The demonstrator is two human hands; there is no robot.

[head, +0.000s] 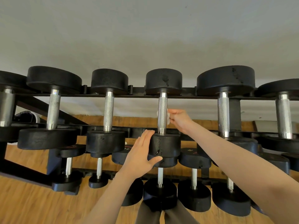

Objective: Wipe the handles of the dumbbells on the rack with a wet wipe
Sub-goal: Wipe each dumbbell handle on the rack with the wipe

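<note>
Black dumbbells with knurled silver handles lie in a row on the top shelf of a black rack. My right hand pinches a white wet wipe against the right side and back of the centre dumbbell's handle. A bit of the wipe shows on the handle's left side too. My left hand rests flat on the near black head of that same dumbbell, thumb curled under its lower edge and fingers along its left side.
Neighbouring handles stand left and right of the centre one. A lower shelf holds smaller dumbbells. Wooden floor lies beneath, a grey wall behind. My legs show at the bottom edge.
</note>
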